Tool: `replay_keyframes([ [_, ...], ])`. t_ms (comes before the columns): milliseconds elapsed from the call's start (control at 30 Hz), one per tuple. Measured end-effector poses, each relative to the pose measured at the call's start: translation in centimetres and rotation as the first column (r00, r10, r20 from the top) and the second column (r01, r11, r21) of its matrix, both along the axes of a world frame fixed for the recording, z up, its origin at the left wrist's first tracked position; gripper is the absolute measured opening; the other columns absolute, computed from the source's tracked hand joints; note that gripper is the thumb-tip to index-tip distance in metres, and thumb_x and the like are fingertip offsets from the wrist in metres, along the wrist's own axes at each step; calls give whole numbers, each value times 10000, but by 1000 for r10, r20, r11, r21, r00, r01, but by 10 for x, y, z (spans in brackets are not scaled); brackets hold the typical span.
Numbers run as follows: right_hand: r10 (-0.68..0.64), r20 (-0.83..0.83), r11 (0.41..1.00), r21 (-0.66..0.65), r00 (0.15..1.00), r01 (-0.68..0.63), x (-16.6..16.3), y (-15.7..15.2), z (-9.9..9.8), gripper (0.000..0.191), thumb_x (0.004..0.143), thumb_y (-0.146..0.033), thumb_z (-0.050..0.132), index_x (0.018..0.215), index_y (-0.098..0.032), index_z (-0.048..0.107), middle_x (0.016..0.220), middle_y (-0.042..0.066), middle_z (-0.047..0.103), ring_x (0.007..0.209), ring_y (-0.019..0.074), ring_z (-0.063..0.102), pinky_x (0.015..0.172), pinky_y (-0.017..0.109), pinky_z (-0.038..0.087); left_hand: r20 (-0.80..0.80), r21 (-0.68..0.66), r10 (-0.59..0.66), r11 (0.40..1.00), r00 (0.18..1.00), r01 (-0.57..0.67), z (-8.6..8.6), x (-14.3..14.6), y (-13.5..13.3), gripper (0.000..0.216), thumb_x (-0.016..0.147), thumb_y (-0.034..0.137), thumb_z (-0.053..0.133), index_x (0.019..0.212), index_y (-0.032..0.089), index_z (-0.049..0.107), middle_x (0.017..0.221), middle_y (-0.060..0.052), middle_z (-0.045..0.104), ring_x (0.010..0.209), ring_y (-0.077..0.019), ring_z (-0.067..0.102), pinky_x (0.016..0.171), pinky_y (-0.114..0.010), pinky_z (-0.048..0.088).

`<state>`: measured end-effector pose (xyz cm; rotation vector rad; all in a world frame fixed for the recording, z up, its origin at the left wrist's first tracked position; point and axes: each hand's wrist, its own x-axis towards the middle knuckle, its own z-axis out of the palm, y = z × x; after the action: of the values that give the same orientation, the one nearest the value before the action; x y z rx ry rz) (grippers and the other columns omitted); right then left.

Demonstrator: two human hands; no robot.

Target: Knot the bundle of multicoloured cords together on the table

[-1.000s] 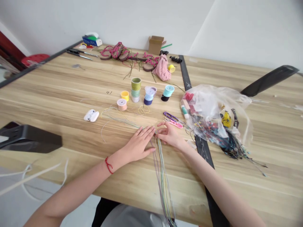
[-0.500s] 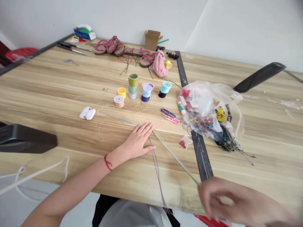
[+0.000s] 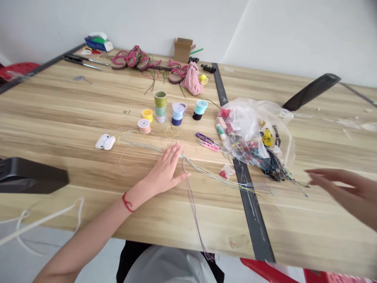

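A long wooden tabletop (image 3: 73, 102) fills the view, with a black metal strip (image 3: 250, 204) crossing it toward the right and a black chair back (image 3: 310, 91) beyond its far edge. On the right stands a clear plastic bag (image 3: 256, 125), stuffed with small colored items and tangled cords. Along the far edge lie braided pink sandals (image 3: 132, 59), a pink cloth (image 3: 191, 80), a cardboard box (image 3: 182, 50) and long-handled tools (image 3: 82, 60).

Mid-table, thread spools (image 3: 160, 106) stand in a loose cluster, some stacked. The threads (image 3: 224, 175) lie near the near edge, a thin bundle fanning out left toward the spools, right toward the strip, and down over the near edge.

The left hand (image 3: 165, 169) rests flat on the tabletop, fingers spread, at the threads' gathered point and not clamped on them. A red cord (image 3: 127, 202) circles its wrist. The right hand (image 3: 344, 188) hangs in the air past the strip, fingers slightly apart, holding nothing.

Small scissors (image 3: 207, 142) lie near the bag, and a white earbud case (image 3: 105, 142) sits left of the threads.
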<state>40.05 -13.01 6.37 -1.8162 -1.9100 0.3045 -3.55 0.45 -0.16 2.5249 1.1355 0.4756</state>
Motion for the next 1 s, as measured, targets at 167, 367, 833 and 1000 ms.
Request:
replay_keyframes([
  [167,111,-46,994,-7,993,-111,-132,59,-7,166,943,-355,529,1033,-297,657,960,95,722,785,276,715,638,406,599,-93,-41,-76,997,993,73,17,6,-41,439,951,440,560,1246,116,567,1398,-190,534,1357,-329,451,1133,-473,379],
  [367,491,35,871,17,870,-492,-218,93,-64,426,973,-164,401,1376,-209,532,1399,137,564,1300,261,547,1085,453,483,-56,-50,-152,988,987,149,13,17,-84,344,932,348,604,1185,115,584,1331,-185,581,1265,-313,544,1079,-456,452],
  [833,536,42,835,117,843,-537,-214,117,-92,406,990,-196,429,1375,-173,557,1414,145,568,1318,252,537,1108,460,469,-138,33,104,994,985,-100,5,6,-36,325,931,216,583,1234,102,556,1116,-134,596,1005,-280,604,835,-430,539],
  [1000,539,34,834,120,841,-539,-214,118,-93,412,993,-200,423,1386,-174,544,1423,148,559,1333,257,522,1113,476,463,-249,62,43,998,967,-28,8,12,-25,177,933,213,583,1083,119,599,1039,-107,592,958,-263,602,770,-384,527],
])
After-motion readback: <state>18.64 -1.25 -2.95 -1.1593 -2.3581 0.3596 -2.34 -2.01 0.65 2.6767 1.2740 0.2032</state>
